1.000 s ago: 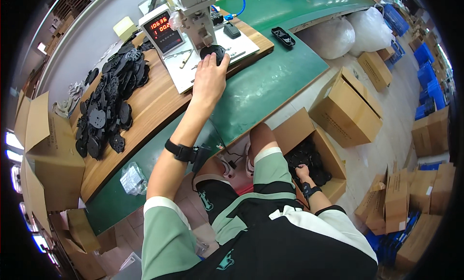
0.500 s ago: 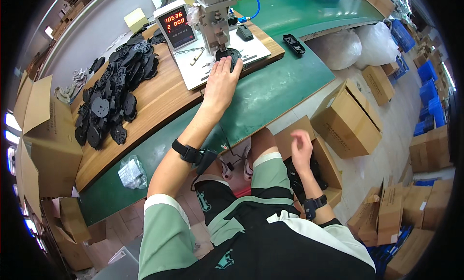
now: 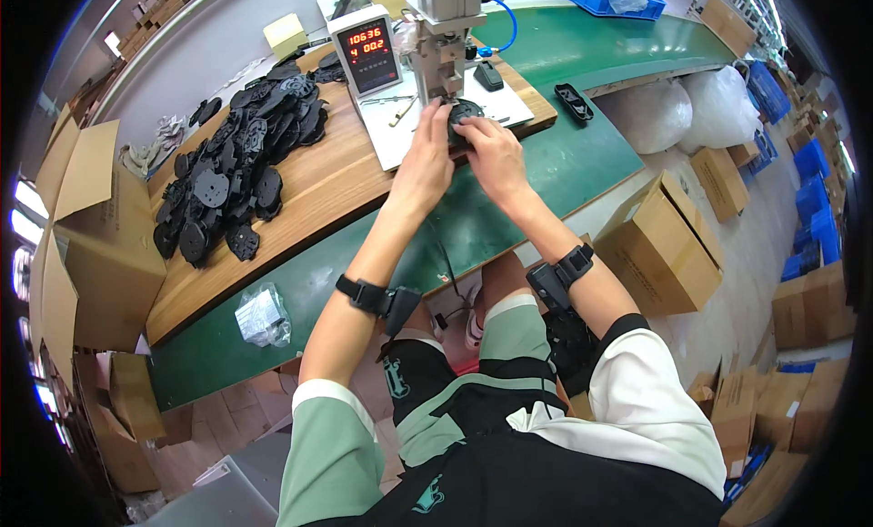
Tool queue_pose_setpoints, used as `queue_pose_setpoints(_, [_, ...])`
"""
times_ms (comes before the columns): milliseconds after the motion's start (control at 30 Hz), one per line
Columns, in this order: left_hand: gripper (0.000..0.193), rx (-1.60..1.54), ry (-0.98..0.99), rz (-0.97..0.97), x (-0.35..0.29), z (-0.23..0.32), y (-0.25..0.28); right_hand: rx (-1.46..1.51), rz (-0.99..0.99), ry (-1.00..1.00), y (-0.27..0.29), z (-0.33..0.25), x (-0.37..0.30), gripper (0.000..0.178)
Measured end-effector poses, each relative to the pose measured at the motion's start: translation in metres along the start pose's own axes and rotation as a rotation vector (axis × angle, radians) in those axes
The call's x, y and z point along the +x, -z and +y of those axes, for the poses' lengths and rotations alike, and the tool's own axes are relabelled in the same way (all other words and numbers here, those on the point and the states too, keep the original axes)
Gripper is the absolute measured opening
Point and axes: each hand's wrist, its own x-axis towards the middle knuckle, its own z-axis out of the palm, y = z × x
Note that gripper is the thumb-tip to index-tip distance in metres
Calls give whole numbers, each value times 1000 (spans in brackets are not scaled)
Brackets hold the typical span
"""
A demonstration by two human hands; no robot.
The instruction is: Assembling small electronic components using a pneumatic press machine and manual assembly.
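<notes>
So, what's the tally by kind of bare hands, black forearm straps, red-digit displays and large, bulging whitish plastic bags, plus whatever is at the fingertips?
Bare hands, left hand and right hand: 2
Black forearm straps: 2
White-cased display with red digits: 1
Large, bulging whitish plastic bags: 2
Round black plastic part: 1
Total: 8

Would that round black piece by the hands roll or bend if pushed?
The round black piece seems to lie flat, so it would probably slide, not roll. Its even rim suggests it's stiff, though the left hand and right hand partly hide it. It's probably light, as similar pieces in the pile look thin.
</notes>
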Motion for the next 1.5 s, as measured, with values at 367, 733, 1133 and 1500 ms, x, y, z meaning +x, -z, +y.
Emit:
queue_pose_setpoints(367, [56,541,359,224,-124,-118,85,48,-186,2,20,3,24,34])
queue_pose_setpoints(733, [51,794,542,453,-155,-148,104,-3,-292,32,23,-1,28,34])
queue_pose_setpoints(1133, [21,346,223,377,-138,-115,90,241,-161,-72,46,8,47,26])
queue_pose_setpoints(1500, [38,-129,256,685,-134,-107,90,173,305,-846,125,40,-288,23])
